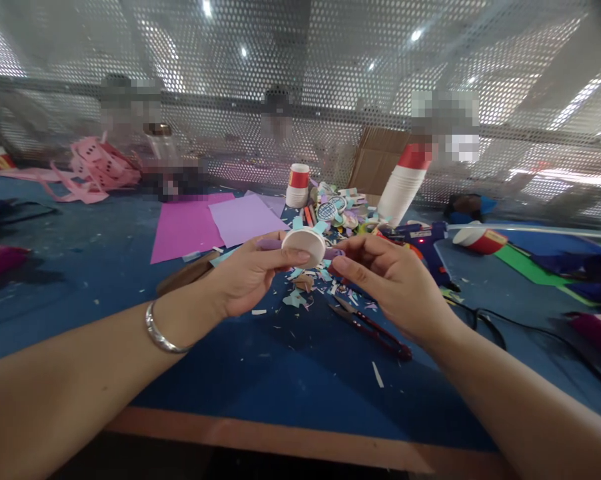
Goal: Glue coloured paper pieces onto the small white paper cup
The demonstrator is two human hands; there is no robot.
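Above the blue table both of my hands hold a white paper cup (304,244), its round bottom turned towards me. A purple paper strip (268,245) sticks out on each side of the cup. My left hand (248,273) grips the cup from the left with the thumb over its rim; a silver bangle sits on that wrist. My right hand (388,280) pinches the strip's right end next to the cup. Small red-handled scissors (370,327) lie on the table just under my right hand.
Paper scraps (300,293) litter the blue table (280,373). Pink and purple sheets (215,223), stacked red-and-white cups (297,185), a tilted cup stack (403,183), a blue glue gun (425,243) with black cord, green paper and a cardboard box lie beyond. A perforated screen stands behind.
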